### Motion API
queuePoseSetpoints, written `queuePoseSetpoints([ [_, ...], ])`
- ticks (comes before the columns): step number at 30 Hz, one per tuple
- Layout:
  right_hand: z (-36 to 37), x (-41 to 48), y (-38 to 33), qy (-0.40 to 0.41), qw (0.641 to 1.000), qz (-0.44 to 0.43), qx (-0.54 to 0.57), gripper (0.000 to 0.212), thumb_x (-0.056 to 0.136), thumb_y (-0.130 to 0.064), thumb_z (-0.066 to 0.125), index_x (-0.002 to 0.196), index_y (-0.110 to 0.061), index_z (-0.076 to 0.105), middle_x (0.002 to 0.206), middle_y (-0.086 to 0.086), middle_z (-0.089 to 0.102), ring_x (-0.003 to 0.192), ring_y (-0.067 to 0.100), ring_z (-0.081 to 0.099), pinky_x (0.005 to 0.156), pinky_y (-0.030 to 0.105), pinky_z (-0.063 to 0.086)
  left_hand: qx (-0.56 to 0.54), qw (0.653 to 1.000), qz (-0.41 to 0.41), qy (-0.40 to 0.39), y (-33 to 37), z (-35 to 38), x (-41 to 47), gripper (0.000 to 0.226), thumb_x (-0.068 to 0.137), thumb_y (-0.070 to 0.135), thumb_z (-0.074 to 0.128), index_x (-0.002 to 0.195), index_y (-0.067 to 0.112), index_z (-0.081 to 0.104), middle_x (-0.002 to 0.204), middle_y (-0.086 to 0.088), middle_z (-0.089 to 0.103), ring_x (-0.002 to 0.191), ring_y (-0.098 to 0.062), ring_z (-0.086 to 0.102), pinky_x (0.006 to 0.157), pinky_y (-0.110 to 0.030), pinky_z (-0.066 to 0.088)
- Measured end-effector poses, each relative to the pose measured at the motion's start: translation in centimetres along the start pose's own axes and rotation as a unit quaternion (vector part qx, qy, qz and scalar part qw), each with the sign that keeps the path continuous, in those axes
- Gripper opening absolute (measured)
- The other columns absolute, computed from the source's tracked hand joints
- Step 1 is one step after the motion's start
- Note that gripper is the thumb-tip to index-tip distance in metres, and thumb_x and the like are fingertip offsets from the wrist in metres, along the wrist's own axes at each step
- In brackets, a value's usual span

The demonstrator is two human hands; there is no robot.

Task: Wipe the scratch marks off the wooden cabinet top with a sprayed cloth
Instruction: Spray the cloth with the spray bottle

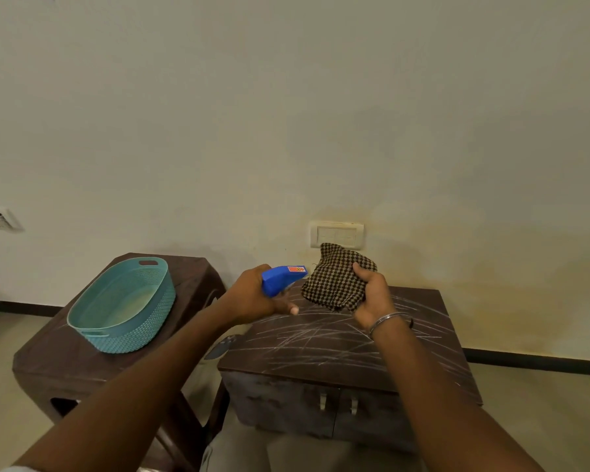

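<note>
A dark wooden cabinet (338,356) stands against the wall, its top crossed by many pale scratch marks. Above its back edge my left hand (252,294) grips a spray bottle with a blue trigger head (281,277); the nozzle points right at the cloth. My right hand (372,298) holds up a bunched brown-and-cream checked cloth (338,277) a short way in front of the nozzle. The bottle's body is hidden behind my left hand.
A teal woven-pattern plastic basket (82,321) sits on a dark plastic stool (41,362) left of the cabinet. A white switch plate (334,233) is on the wall behind the cloth. The cabinet has two small door handles (338,401) on its front.
</note>
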State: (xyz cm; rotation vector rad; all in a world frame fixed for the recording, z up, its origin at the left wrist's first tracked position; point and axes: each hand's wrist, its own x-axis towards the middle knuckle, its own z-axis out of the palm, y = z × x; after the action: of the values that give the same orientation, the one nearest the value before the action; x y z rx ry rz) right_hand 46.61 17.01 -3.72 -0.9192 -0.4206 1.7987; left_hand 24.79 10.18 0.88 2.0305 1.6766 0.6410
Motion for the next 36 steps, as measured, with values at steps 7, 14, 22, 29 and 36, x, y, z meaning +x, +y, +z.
queuePoseSetpoints([
  [7,0.1,-0.3,-0.2,0.0,1.0,-0.007,0.005,0.019,0.094,-0.014,0.054,0.11,-0.006,0.059,0.11,0.017,0.067,0.098,0.037,0.065,0.061,0.043,0.058,0.053,0.998,0.015,-0.015,0.1,0.4,0.0,0.048,0.075,0.045,0.082,0.105,0.015,0.059,0.09,0.003,0.052,0.081,-0.012,0.053,0.073,-0.021,0.042],
  [14,-0.3,-0.4,-0.6,0.002,1.0,-0.014,0.013,0.019,0.095,-0.015,0.051,0.11,-0.007,0.058,0.11,0.016,0.067,0.099,0.037,0.064,0.067,0.048,0.057,0.058,0.998,0.009,0.008,-0.1,0.7,-0.1,0.042,0.078,0.047,0.078,0.099,0.02,0.053,0.09,0.002,0.051,0.077,-0.011,0.05,0.068,-0.018,0.038],
  [22,-0.1,-0.8,-0.3,0.001,1.0,-0.005,0.012,0.021,0.095,-0.014,0.05,0.111,-0.004,0.059,0.111,0.018,0.067,0.1,0.037,0.065,0.073,0.051,0.055,-0.027,0.999,0.012,0.031,0.1,0.4,-0.4,0.051,0.078,0.034,0.082,0.118,0.011,0.06,0.098,0.0,0.053,0.081,-0.008,0.051,0.073,-0.019,0.039],
  [29,0.5,-1.1,0.2,-0.006,1.0,-0.003,0.009,0.017,0.094,-0.014,0.051,0.103,-0.005,0.062,0.095,0.015,0.074,0.086,0.034,0.071,0.062,0.044,0.058,0.02,0.998,-0.016,0.05,0.2,0.5,0.1,0.059,0.068,0.047,0.085,0.108,0.011,0.06,0.096,-0.001,0.053,0.084,-0.018,0.054,0.077,-0.028,0.046],
  [36,1.3,-1.5,1.3,-0.02,1.0,0.011,-0.002,0.018,0.094,-0.016,0.053,0.106,-0.006,0.06,0.103,0.016,0.07,0.096,0.036,0.067,0.068,0.048,0.058,0.02,0.991,-0.038,0.124,0.2,0.7,-0.6,0.048,0.077,0.041,0.083,0.104,0.009,0.06,0.092,-0.002,0.053,0.078,-0.017,0.054,0.069,-0.024,0.04],
])
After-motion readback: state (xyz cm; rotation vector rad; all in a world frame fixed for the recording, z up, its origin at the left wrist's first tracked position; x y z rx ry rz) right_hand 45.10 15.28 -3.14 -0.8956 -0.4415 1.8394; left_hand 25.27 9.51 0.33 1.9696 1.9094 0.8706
